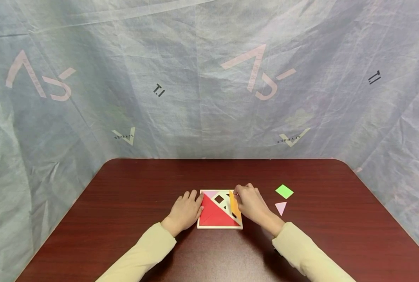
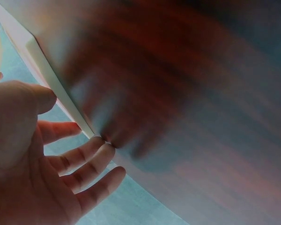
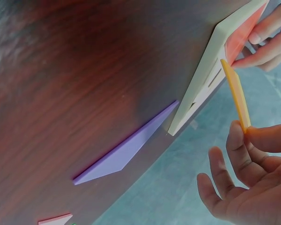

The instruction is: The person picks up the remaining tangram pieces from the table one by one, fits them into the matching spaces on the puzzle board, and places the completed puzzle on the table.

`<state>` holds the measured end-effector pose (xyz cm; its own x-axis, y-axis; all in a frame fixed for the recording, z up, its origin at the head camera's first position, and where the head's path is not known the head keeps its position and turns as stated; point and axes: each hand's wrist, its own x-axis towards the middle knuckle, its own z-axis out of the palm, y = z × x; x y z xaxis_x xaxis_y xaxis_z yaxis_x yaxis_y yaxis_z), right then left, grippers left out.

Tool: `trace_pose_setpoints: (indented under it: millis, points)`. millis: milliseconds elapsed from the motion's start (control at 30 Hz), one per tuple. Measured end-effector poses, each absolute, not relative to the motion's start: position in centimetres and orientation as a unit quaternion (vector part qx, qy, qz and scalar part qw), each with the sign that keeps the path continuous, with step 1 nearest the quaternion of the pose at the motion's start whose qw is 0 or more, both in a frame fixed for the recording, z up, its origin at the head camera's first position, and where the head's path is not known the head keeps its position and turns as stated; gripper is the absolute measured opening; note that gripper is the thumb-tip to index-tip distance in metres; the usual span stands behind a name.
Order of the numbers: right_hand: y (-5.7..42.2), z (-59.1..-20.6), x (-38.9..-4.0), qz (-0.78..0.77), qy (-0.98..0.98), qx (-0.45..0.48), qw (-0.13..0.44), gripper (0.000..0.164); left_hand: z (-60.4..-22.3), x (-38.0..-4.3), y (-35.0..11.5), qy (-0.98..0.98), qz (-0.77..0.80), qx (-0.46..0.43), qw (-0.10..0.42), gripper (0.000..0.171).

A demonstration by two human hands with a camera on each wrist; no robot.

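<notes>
A tangram board [image 1: 199, 226] with a white rim lies flat on the table. Two red triangles [image 1: 218, 215] fill its near-left half, and a small pink piece [image 1: 209, 193] sits at its far-left corner. My left hand [image 1: 184, 210] rests at the board's left side, fingers relaxed, thumb and fingertips by the rim [image 2: 56, 84]. Between thumb and index finger, my right hand [image 1: 253, 201] pinches an orange tangram piece [image 3: 236, 91], tilted over the board's right part. Under it shows the white base with dark cutouts.
To the right of the board lie a green square piece [image 1: 284, 191] and a pink triangle [image 1: 281, 208]. A purple tangram piece [image 3: 126, 145] lies on the table near the board in the right wrist view, hidden in the head view. A grey printed cloth [image 1: 195, 78] hangs behind the table.
</notes>
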<state>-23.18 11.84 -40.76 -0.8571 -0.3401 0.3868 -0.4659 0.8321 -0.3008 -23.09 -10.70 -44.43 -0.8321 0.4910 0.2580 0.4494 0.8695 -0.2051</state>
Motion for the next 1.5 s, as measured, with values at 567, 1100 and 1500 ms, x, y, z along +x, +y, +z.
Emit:
trace_pose_setpoints:
  millis: [567,1100,1500]
  points:
    - [11.5,-41.2,-23.2,0.191,-0.942,0.225,0.158,0.003,-44.4,-23.1,-10.7,-0.956,0.062,-0.247,0.147,0.042]
    - [11.7,-41.5,-23.4,0.185,-0.943,0.229,0.155,0.005,-44.4,-23.1,-10.7,-0.956,0.066,-0.245,0.146,0.042]
    - [11.7,-42.0,-23.5,0.179,-0.952,0.214,0.129,0.008,-44.4,-23.1,-10.7,-0.956,0.067,-0.245,0.144,0.042]
